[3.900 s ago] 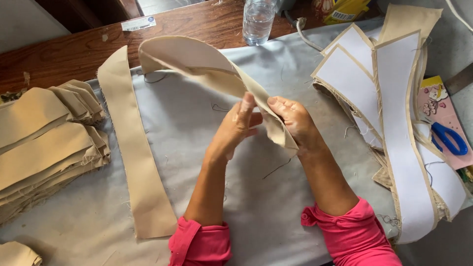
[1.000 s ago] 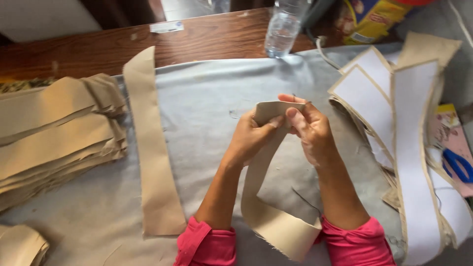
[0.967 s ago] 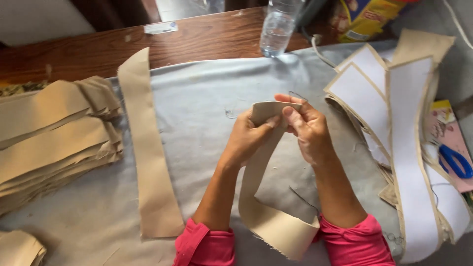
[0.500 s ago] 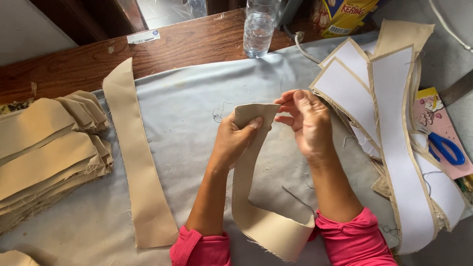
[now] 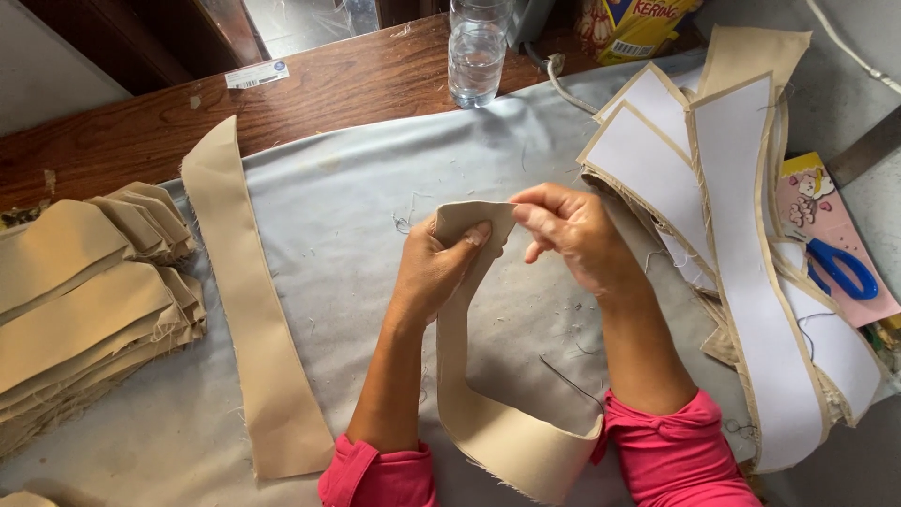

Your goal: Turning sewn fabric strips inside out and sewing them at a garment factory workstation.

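Sleeves: pink cuffs point(image 5: 375, 474) at the bottom edge of the frame, one on each forearm.
Fabric strip: long beige curved band point(image 5: 488, 422), its lower end looping at bottom centre between the forearms, its upper end raised to mid-frame.
Left hand: left hand point(image 5: 434, 272) at centre, closed on the strip's upper end, thumb pressed flat on its face.
Right hand: right hand point(image 5: 574, 235) just right of centre, fingers curled and pinching the top right corner of the same end; both hands grip one piece.
Work surface: grey cloth point(image 5: 357, 216) covering the table, loose threads scattered on it.
Flat strip: second beige band point(image 5: 249, 310) lying flat left of centre, running from upper left down to the lower edge, apart from the hands.
Folded stack: pile of beige pieces point(image 5: 84, 300) at the left edge.
Right stack: curved beige pieces faced with white lining point(image 5: 751, 263), fanned from upper right to lower right.
Scissors: blue-handled pair point(image 5: 842, 268) at the right edge, on a pink printed sheet.
Far edge: brown wooden tabletop point(image 5: 328, 89) across the top; clear water bottle point(image 5: 477, 56) standing at top centre where wood meets cloth.
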